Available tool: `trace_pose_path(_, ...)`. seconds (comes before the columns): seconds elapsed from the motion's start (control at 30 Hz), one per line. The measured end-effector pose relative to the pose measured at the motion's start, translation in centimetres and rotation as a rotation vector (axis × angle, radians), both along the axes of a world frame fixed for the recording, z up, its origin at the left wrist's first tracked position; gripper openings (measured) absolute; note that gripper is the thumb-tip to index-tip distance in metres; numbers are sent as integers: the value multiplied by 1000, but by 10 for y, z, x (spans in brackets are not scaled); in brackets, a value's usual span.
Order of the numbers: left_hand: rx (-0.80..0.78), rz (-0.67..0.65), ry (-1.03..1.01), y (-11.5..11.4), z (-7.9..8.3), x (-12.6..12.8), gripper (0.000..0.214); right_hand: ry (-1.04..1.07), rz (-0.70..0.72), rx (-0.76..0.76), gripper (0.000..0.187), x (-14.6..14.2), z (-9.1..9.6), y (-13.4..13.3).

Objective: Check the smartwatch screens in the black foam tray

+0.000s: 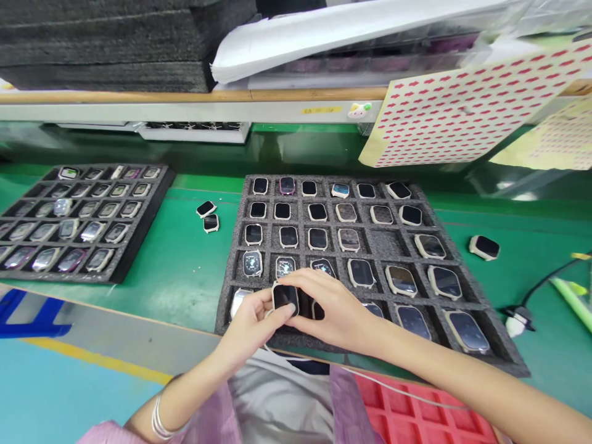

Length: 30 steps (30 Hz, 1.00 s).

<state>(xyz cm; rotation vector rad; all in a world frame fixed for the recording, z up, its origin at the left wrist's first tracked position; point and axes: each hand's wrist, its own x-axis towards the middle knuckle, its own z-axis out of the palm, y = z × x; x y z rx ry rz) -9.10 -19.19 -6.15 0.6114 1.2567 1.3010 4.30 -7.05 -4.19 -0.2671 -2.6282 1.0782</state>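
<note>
Both my hands hold one small watch body with a black screen (285, 297) just above the near edge of a dark foam tray (231, 271). My left hand (252, 324) pinches it from the left and below. My right hand (330, 308) grips its top and right side with curled fingers. The tray's pockets hold several similar watch bodies, black-screened at the far left and pale-rimmed on the right. One pocket in the middle (387, 242) is bare.
A second foam tray (139, 237) of watch bodies lies at the left on the green mat. Two loose watch bodies (208, 216) lie between the trays, another (484, 247) at the right. Sticker sheets (462, 111) hang from the shelf. A red tray (416, 413) sits by my lap.
</note>
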Motion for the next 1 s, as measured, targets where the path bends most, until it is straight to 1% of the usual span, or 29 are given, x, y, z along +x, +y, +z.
trace_pose_path(0.13,34,5,39,0,-1,2,24,-28,-29,-10,29,0,5,-1)
trace_pose_path(0.27,39,-37,18,-1,0,2,27,-76,-35,-58,32,0,12,3)
trace_pose_path(0.37,-10,-60,17,-1,0,1,27,-133,-32,-88,38,0,16,8)
trace_pose_path(0.43,-51,-65,7,-3,-1,0,36,-146,-29,-142,41,0,18,10)
trace_pose_path(0.5,-71,-62,-24,-4,-2,-1,42,-136,-26,-202,41,0,19,11)
trace_pose_path(0.57,-77,-51,-51,-4,-3,-2,42,-126,-17,-248,40,-1,19,11)
trace_pose_path(0.63,-76,-46,-60,-4,-3,-2,41,-122,-14,-261,40,-1,19,11)
trace_pose_path(0.7,-74,-44,-60,-4,-3,-2,41,-119,-20,-226,42,0,20,10)
trace_pose_path(0.8,-70,-41,-40,-3,-2,-1,40,-109,-15,-93,41,1,20,10)
trace_pose_path(0.87,-36,-46,-12,-2,-1,0,34,-121,2,-23,39,2,19,9)
trace_pose_path(0.93,16,-52,5,-2,-1,1,25,-137,1,-8,35,1,18,7)
trace_pose_path(1.0,49,-42,11,-1,-1,1,23,-132,-25,-24,32,-2,14,5)
